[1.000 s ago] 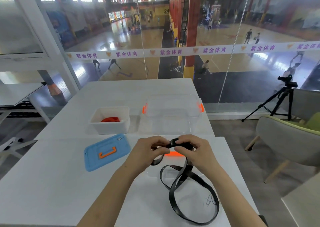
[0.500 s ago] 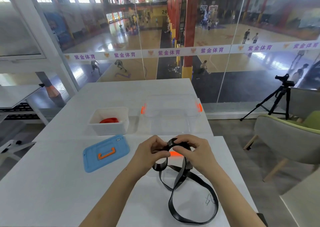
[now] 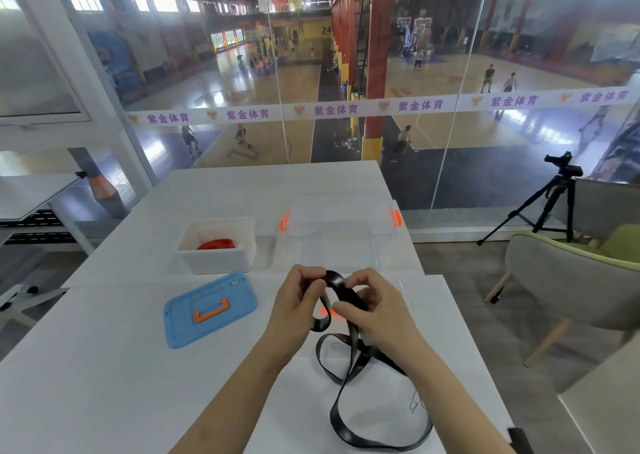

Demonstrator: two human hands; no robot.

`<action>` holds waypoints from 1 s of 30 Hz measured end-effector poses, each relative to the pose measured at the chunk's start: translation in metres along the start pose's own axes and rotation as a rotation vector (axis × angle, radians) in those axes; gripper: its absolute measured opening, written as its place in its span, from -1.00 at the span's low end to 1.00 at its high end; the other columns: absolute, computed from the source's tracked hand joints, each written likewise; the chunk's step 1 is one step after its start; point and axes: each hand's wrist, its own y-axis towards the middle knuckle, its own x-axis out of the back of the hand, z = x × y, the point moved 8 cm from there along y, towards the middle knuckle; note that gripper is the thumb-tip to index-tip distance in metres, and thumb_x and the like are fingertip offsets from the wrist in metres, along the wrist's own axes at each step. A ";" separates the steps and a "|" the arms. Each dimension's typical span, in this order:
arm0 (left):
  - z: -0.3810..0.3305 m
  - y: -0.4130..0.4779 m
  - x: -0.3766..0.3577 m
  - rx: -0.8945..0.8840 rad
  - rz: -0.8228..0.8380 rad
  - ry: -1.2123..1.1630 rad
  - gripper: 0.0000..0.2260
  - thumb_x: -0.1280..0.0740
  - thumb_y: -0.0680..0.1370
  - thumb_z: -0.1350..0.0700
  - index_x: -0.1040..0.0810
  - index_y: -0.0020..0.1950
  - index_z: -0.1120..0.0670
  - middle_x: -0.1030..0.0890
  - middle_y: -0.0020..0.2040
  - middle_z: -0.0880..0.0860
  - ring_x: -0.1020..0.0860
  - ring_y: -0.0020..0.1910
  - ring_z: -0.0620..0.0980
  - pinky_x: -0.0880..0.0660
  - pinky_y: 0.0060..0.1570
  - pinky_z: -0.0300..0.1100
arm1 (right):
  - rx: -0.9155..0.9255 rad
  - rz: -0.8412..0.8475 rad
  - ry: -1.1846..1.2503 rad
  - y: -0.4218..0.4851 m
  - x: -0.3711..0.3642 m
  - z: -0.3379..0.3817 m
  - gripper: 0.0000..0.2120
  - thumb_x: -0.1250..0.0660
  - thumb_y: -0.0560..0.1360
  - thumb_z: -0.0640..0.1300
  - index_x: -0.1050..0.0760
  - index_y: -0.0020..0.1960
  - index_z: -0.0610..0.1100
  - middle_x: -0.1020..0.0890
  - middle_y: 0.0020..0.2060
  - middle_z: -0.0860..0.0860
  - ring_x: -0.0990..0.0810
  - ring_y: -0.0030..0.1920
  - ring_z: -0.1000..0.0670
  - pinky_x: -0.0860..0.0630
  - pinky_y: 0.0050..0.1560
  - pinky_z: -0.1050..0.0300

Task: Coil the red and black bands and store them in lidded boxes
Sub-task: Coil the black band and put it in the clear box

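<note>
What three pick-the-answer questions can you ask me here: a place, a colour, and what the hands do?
1. Where is the red band? A) in the white box B) on the floor C) round a wrist
2. What colour is the handle on the blue lid? A) green B) orange C) black
3. How is the black band held? A) by nobody B) by one hand C) by both hands
Answers: 1 A, it lies in the open box. 2 B, orange on blue. 3 C, left hand and right hand both pinch it.

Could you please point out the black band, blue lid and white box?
black band (image 3: pixel 341 285): head view, raised arch.
blue lid (image 3: pixel 239 296): head view, top face.
white box (image 3: pixel 218 263): head view, front wall.
</note>
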 end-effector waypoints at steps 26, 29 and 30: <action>-0.022 0.009 0.005 -0.066 -0.211 -0.288 -0.69 -0.17 0.73 0.24 -0.66 0.20 -0.05 -0.71 0.15 0.00 -0.63 0.19 -0.01 -0.51 0.29 -0.05 | 0.070 -0.111 0.231 -0.009 -0.004 0.001 -0.71 -0.53 0.50 -0.34 -0.65 0.10 0.00 -0.74 -0.05 0.01 -0.71 -0.09 -0.09 -0.66 -0.06 0.07; -0.021 0.008 0.008 -0.081 -0.221 -0.276 -0.71 -0.19 0.72 0.24 -0.65 0.23 -0.04 -0.71 0.17 0.01 -0.62 0.19 -0.01 -0.50 0.30 -0.05 | 0.050 -0.173 0.269 -0.009 0.003 -0.001 -0.74 -0.53 0.50 -0.37 -0.64 0.06 -0.06 -0.72 -0.19 0.07 -0.67 -0.24 0.07 -0.60 -0.18 0.26; -0.020 0.008 0.008 -0.081 -0.226 -0.275 -0.71 -0.19 0.73 0.24 -0.65 0.23 -0.03 -0.71 0.17 0.00 -0.62 0.20 -0.01 -0.50 0.31 -0.04 | 0.039 -0.171 0.285 -0.008 0.004 -0.001 -0.75 -0.53 0.50 -0.37 -0.65 0.06 -0.09 -0.70 -0.24 0.06 -0.64 -0.31 0.10 -0.56 -0.26 0.31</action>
